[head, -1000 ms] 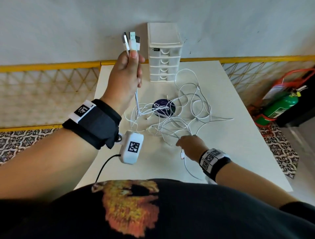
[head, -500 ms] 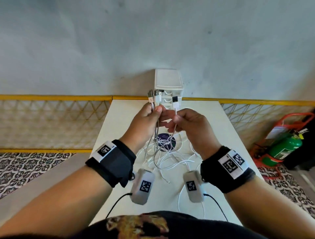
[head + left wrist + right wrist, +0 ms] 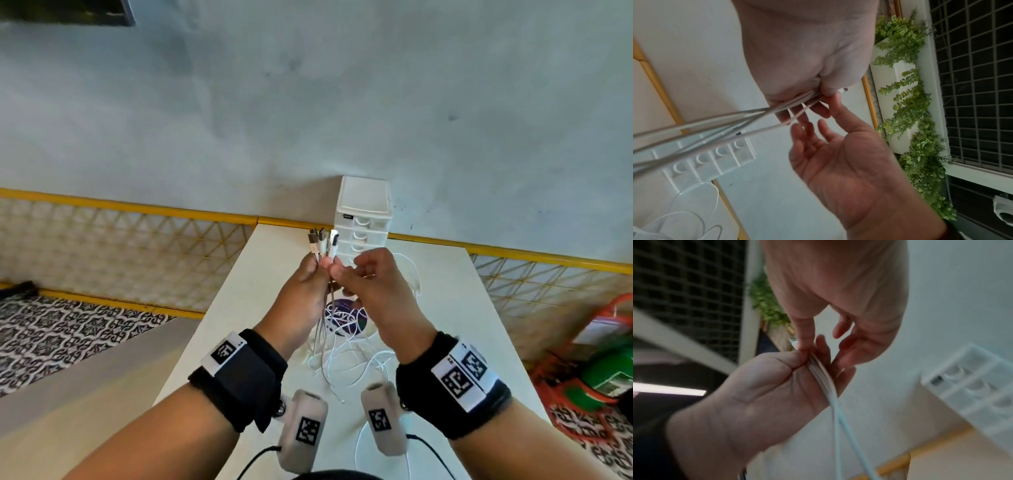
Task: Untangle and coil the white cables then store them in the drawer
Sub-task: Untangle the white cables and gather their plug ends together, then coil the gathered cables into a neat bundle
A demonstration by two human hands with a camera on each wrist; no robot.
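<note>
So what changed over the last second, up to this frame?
The right hand left the tangle on the white table, rose with one plug end and brought it to the bundle of white cable ends pinched by the left hand; its thumb and forefinger now pinch there too. The left hand kept its grip. The small white plastic drawer unit stayed closed and in place.

I see drawer unit [image 3: 363,222] upright at table's [image 3: 445,308] far edge, just beyond my raised hands. Loose white cables [image 3: 346,356] and dark round disc [image 3: 346,317] litter centre. Bare tabletop left and right.
</note>
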